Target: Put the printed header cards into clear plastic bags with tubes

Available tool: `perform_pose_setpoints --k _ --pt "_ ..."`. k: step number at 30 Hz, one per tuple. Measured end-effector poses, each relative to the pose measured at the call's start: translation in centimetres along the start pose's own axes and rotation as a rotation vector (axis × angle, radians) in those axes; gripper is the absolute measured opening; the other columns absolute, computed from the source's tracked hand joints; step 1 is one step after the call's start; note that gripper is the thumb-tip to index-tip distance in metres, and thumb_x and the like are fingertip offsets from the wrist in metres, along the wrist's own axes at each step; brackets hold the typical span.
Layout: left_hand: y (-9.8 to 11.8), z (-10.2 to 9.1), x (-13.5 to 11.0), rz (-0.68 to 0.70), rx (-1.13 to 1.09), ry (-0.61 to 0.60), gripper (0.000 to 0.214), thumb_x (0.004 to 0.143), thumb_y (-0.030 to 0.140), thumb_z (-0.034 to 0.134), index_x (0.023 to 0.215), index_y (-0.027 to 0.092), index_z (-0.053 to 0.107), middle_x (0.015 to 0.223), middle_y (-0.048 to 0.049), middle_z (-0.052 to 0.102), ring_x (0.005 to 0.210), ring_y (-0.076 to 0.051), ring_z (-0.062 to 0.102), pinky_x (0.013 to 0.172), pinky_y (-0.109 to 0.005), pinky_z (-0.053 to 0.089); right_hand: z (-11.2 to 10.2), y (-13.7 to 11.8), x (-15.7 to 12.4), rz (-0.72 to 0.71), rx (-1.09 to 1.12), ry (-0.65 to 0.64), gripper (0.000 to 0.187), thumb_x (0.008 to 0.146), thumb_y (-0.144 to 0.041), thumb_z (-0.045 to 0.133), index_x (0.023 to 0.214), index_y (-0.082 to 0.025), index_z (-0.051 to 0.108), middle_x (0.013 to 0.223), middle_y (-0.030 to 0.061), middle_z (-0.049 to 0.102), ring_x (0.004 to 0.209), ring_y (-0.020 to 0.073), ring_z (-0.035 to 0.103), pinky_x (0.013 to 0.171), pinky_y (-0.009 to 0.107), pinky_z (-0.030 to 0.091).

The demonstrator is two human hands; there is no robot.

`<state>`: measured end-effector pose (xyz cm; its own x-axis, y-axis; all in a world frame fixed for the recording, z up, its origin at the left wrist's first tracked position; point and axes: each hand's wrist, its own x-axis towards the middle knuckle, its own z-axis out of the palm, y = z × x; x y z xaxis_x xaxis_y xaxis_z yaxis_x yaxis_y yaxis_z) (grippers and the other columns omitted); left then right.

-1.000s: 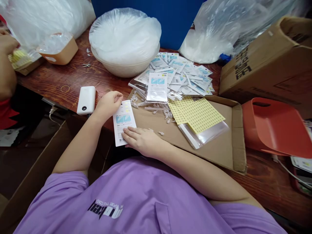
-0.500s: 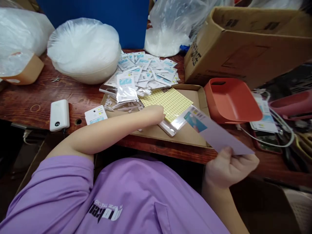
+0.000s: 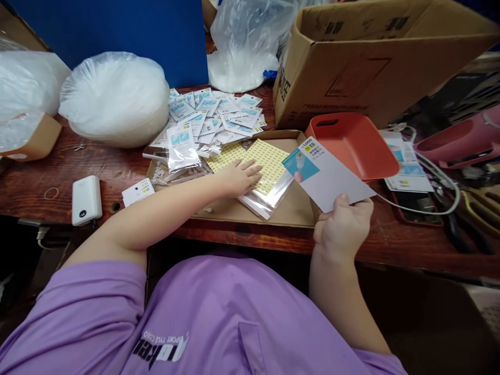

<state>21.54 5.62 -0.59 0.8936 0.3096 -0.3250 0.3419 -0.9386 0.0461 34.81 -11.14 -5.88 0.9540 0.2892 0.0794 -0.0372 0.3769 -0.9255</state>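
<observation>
My left hand (image 3: 238, 178) lies flat with fingers spread on a yellow sticker sheet (image 3: 269, 161), near its lower left. Clear plastic bags (image 3: 265, 206) show under the sheet's front edge. In my right hand (image 3: 346, 224) is a white printed card (image 3: 332, 179) with a blue picture, pinched at its lower right corner and tilted above the tray's right side. The shallow cardboard tray (image 3: 300, 214) lies beneath the sheet and bags. Just behind it, packaged cards (image 3: 219, 112) sit in a loose pile, with one bagged card (image 3: 182, 146) at the front.
A red plastic bin (image 3: 353, 148) stands right of the tray, before a large cardboard box (image 3: 344, 78). A bag-lined bowl (image 3: 117, 99) and a white power bank (image 3: 86, 200) are at left. Cards (image 3: 408, 161), a phone (image 3: 420, 211), a cable and scissors (image 3: 480, 213) lie right.
My left hand has gone from bent at the wrist to spread flat on the sticker sheet. The card in my right hand has turned more toward the camera. The view has shifted slightly right.
</observation>
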Motion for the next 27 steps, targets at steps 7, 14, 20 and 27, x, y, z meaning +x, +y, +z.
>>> perform_pose_setpoints --k 7,14,20,27 --pt "-5.2 0.9 0.1 -0.157 0.084 -0.045 0.061 0.096 0.042 0.021 0.148 0.012 0.024 0.157 -0.008 0.018 0.143 -0.032 0.018 0.114 -0.045 0.018 -1.1 1.7 -0.3 -0.239 -0.11 -0.05 0.023 0.081 -0.031 0.057 0.098 -0.019 0.046 0.1 0.0042 0.063 0.099 0.0183 0.064 0.098 0.047 0.047" --pt "-3.9 -0.3 -1.9 -0.362 0.044 0.026 0.046 0.09 0.017 0.033 0.13 0.0 0.047 0.131 -0.0252 0.05 0.118 -0.033 0.051 0.095 -0.043 0.041 -1.6 0.9 -0.3 -0.314 -0.228 -0.068 0.022 0.084 -0.032 0.056 0.1 -0.022 0.046 0.115 0.0088 0.058 0.107 0.0199 0.06 0.099 0.047 0.046" --pt "1.6 -0.2 -0.6 -0.479 -0.123 -0.015 0.072 0.08 0.067 0.043 0.118 0.007 0.055 0.111 -0.0217 0.061 0.1 -0.032 0.061 0.079 -0.037 0.05 -1.7 0.8 -1.3 -0.424 -0.291 -0.079 0.021 0.086 -0.035 0.056 0.098 -0.021 0.047 0.1 0.0071 0.057 0.099 0.0186 0.06 0.096 0.044 0.046" --pt "2.7 -0.7 1.7 -0.518 -0.257 -0.207 0.085 0.053 0.072 0.068 0.114 0.012 0.059 0.105 -0.019 0.066 0.097 -0.033 0.062 0.08 -0.038 0.05 -2.4 1.3 -1.9 -0.372 -0.293 -0.087 0.023 0.085 -0.035 0.057 0.098 -0.02 0.047 0.097 0.0061 0.057 0.092 0.0171 0.06 0.093 0.041 0.047"
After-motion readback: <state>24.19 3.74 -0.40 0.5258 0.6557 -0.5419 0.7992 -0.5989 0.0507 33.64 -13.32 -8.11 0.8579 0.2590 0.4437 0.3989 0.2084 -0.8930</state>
